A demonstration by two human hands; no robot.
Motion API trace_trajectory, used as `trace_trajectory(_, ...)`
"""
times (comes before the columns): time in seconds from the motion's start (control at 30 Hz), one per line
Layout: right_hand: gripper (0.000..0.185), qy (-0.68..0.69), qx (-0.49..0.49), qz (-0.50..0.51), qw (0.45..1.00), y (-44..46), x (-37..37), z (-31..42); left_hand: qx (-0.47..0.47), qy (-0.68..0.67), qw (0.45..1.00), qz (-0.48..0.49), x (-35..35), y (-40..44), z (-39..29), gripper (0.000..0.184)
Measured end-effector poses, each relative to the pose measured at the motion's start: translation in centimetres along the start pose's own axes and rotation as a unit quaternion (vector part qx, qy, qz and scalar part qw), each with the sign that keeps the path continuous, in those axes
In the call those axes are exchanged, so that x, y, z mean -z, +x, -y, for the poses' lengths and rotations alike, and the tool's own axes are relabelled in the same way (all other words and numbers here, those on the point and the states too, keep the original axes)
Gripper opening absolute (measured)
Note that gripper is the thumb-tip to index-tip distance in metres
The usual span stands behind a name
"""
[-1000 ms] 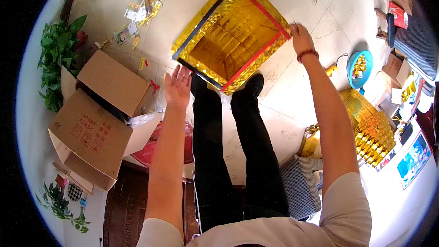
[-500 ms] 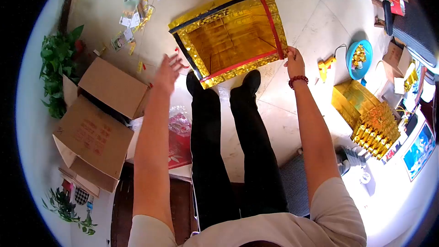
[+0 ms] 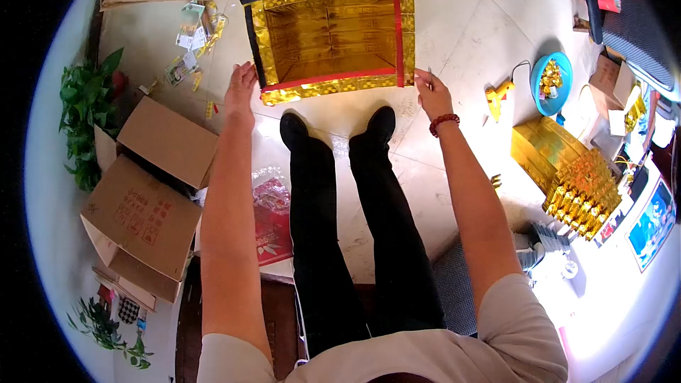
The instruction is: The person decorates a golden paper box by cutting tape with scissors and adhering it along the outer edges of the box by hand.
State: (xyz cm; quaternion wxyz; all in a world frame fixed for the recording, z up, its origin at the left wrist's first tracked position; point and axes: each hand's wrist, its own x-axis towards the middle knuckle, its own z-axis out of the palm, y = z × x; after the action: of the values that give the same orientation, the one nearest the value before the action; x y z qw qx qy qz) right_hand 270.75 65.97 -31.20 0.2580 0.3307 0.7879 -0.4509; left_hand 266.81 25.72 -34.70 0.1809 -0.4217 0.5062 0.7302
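A gold foil-covered open box (image 3: 333,79) sits on the floor in front of my shoes, its hollow interior facing up. Black strips edge its top and left sides; red strips run along its right and lower sides. My left hand (image 3: 240,92) is at the box's lower left corner, fingers stretched out and apart. Beside the lower right corner is my right hand (image 3: 434,98), its fingers curled together. A thin dark tip sticks up from them, too small to name. Whether either hand touches the box is unclear.
Cardboard boxes (image 3: 142,206) and a leafy plant (image 3: 85,113) stand at left. Paper scraps (image 3: 188,46) lie on the floor. At right are a yellow glue gun (image 3: 499,99), a blue basin (image 3: 541,103) with gold pieces, and a gold foil piece (image 3: 543,145).
The gold box has turned to sit straighter and shifted up and left in view. My left hand has moved up to its corner. My right hand has come slightly away from the box.
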Motion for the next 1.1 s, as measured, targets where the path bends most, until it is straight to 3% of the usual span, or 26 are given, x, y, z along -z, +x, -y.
trace_trajectory(0.03, 0.025, 0.001, -0.001, 0.000, 1.000, -0.2, -0.4, -0.3, -0.061, 0.037, 0.997, -0.030, 0.2, -0.1, -0.1, 0.048)
trace_trajectory(0.07, 0.021, -0.070, 0.085, -0.080, 0.991, -0.5, -0.8, -0.5, -0.122, 0.074, 0.988, -0.059, 0.2, -0.2, -0.2, 0.045)
trace_trajectory(0.1, 0.017, -0.140, 0.169, -0.159, 0.962, -0.9, -1.1, -0.7, -0.123, 0.075, 0.988, -0.058, 0.2, -0.7, -0.1, 0.045)
trace_trajectory(0.17, 0.012, -0.097, 0.158, -0.149, 0.971, -2.1, -1.4, 0.8, -0.198, 0.157, 0.956, -0.148, -1.0, -3.8, 0.0, 0.033)
trace_trajectory(0.27, 0.011, -0.121, 0.103, -0.136, 0.978, -3.1, -1.7, 1.6, -0.230, 0.087, 0.954, -0.172, -1.3, -6.7, 3.2, 0.023)
trace_trajectory(0.33, 0.011, -0.129, 0.103, -0.132, 0.977, -2.8, -2.0, 0.8, -0.149, 0.081, 0.967, -0.191, -2.2, -9.4, 4.9, 0.020)
trace_trajectory(0.53, 0.016, -0.147, 0.044, -0.124, 0.980, -3.0, -2.8, 1.4, -0.092, 0.044, 0.986, -0.128, -0.7, -14.8, 13.0, 0.026)
trace_trajectory(0.6, 0.023, -0.153, -0.045, -0.112, 0.981, -2.9, -3.1, 1.9, -0.045, 0.102, 0.988, -0.107, -1.0, -17.3, 13.4, 0.023)
trace_trajectory(0.73, 0.028, -0.159, -0.089, -0.127, 0.975, -2.5, -3.7, 1.5, -0.003, 0.161, 0.984, -0.075, -0.1, -22.4, 13.3, 0.022)
trace_trajectory(0.9, 0.041, -0.022, -0.143, -0.132, 0.981, -0.3, -5.0, -2.2, 0.045, 0.294, 0.952, -0.075, 2.5, -28.6, 13.1, 0.022)
trace_trajectory(1.03, 0.048, 0.005, -0.191, -0.145, 0.971, -0.3, -5.6, -1.4, 0.055, 0.318, 0.943, -0.085, 3.6, -31.8, 13.3, 0.022)
trace_trajectory(1.1, 0.048, -0.012, -0.287, -0.178, 0.941, 1.2, -6.6, -2.8, 0.031, 0.359, 0.929, -0.081, 2.6, -32.8, 12.4, 0.023)
